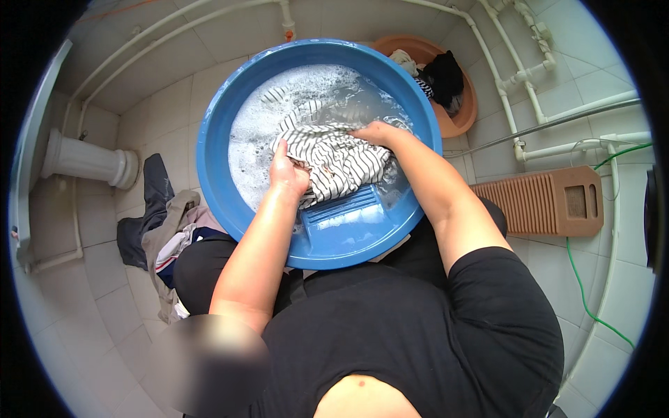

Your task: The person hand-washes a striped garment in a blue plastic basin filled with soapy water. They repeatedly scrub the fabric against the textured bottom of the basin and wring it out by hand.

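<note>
A wet white garment with dark stripes (341, 164) is bunched up in a large blue basin (212, 139) of soapy water. Part of the cloth trails into the foam (251, 125) toward the far left. My left hand (288, 173) grips the near left side of the striped garment, thumb on top and fingers partly tucked into the folds. On the far right side, my right hand (375, 134) is closed on the same cloth, its fingertips hidden. Just below the garment, a ridged washboard panel (341, 209) is moulded into the basin's near wall.
An orange basin (467, 122) with dark and light clothes stands behind on the right. A brown washboard (536, 202) lies at right, near a green cord (582, 292) and white pipes (512, 115). Several clothes (164, 216) are piled on the left, by a white pedestal (90, 160).
</note>
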`<state>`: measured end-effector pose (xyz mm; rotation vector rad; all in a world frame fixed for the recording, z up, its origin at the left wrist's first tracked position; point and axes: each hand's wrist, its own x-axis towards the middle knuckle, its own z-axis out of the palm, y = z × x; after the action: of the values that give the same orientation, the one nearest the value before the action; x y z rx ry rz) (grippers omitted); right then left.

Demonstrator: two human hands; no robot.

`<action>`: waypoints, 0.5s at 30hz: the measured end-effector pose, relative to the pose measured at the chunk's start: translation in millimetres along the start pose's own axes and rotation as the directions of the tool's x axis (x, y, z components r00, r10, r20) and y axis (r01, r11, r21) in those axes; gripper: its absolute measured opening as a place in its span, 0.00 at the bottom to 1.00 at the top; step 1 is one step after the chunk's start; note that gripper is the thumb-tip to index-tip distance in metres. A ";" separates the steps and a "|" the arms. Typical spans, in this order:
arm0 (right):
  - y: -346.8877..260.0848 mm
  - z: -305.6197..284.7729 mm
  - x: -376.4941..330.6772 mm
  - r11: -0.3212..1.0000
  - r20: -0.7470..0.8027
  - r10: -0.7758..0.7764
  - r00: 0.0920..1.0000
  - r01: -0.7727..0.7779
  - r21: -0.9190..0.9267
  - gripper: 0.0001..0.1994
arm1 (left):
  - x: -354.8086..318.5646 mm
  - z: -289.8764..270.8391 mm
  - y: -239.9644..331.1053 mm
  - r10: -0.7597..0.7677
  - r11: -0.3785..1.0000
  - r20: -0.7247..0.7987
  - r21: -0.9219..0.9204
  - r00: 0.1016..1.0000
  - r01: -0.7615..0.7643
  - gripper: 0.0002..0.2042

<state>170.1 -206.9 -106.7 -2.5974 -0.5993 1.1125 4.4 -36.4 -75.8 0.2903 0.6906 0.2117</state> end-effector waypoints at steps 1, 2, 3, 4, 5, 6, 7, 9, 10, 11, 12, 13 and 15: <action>-1.0 3.8 -3.5 0.998 -0.069 0.028 0.997 -0.024 0.056 0.32 | -1.2 -1.6 0.3 -0.008 1.000 0.041 0.005 0.999 0.008 0.18; -2.4 7.3 -7.5 0.992 -0.136 0.062 0.989 -0.046 0.114 0.30 | 4.7 -9.2 -0.5 -0.022 1.000 0.103 0.006 0.994 0.021 0.18; -15.4 15.8 -4.1 0.981 -0.357 0.192 0.914 -0.176 0.078 0.23 | 10.4 -15.6 -1.3 -0.038 0.999 0.166 0.010 0.985 0.037 0.18; -29.3 20.0 -15.8 0.999 -0.494 0.024 0.869 -0.036 -0.016 0.21 | 7.2 -10.0 -1.2 -0.032 0.999 0.193 0.013 0.981 0.030 0.18; -44.9 21.3 -31.3 0.987 -0.600 -0.151 0.785 0.091 -0.130 0.19 | 1.1 -0.8 -0.2 -0.025 1.000 0.218 0.015 0.976 0.022 0.19; -56.4 22.2 -42.6 0.941 -0.635 -0.305 0.710 0.327 -0.087 0.17 | -2.8 4.6 -2.1 -0.022 1.000 0.243 0.017 0.970 0.019 0.20; -70.8 26.6 -53.4 0.832 -0.669 -0.440 0.600 0.552 -0.052 0.14 | -3.6 2.1 -2.6 -0.024 0.999 0.236 0.029 0.971 0.017 0.20; -107.8 43.2 -84.7 0.637 -0.674 -0.605 0.425 0.765 -0.090 0.12 | -3.5 -1.9 3.3 -0.017 0.999 0.227 0.054 0.974 0.005 0.22; -121.7 49.3 -103.6 0.576 -0.642 -0.660 0.392 0.811 -0.097 0.10 | -6.4 -3.9 12.0 -0.274 0.960 0.347 0.050 0.897 0.274 0.23; -132.2 54.8 -119.4 0.513 -0.609 -0.710 0.354 0.853 -0.102 0.09 | -17.1 2.6 18.4 -0.356 0.930 0.308 0.208 0.883 0.302 0.21; -139.5 58.3 -129.6 0.456 -0.587 -0.750 0.305 0.881 -0.125 0.10 | -9.4 -1.5 17.0 -0.290 0.953 0.253 0.169 0.923 0.253 0.21; -143.0 60.1 -135.6 0.402 -0.567 -0.783 0.257 0.904 -0.146 0.10 | -1.9 -5.7 14.5 -0.228 0.970 0.194 0.136 0.954 0.204 0.21; -141.4 58.9 -134.5 0.399 -0.584 -0.791 0.182 0.878 -0.266 0.10 | 3.2 -20.7 15.9 -0.354 0.935 0.367 0.114 0.860 0.336 0.15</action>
<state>4.8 -140.4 -7.7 -1.7237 -1.4376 -0.1544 -8.2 -16.6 -87.6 0.2376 0.3474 -0.2046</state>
